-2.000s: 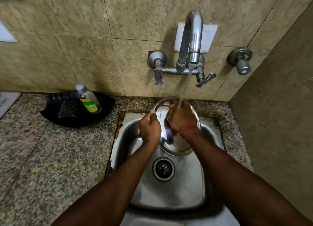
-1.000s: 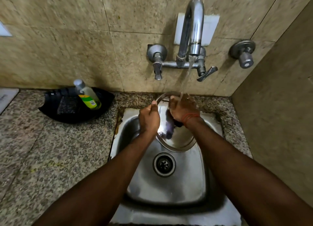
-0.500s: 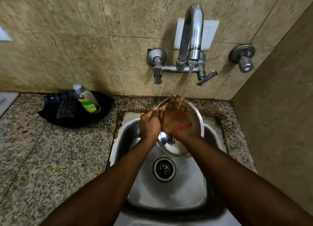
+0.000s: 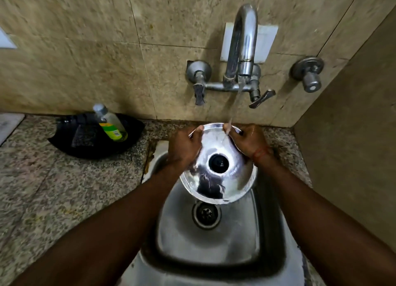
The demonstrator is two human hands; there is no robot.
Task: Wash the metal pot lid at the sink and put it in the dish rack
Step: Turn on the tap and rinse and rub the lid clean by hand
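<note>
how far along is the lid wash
Mid-rinse. No suds show on the metal pot lid, so soaping looks done. Now the left hand and right hand hold its rim under the running tap over the sink. Left: shutting off water and racking; no rack is visible.

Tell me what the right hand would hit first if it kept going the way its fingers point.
The right hand grips the lid rim, fingers pointing up-left toward the wall. It would cross the water stream first, then probably the tiled wall; depth is unclear.
</note>
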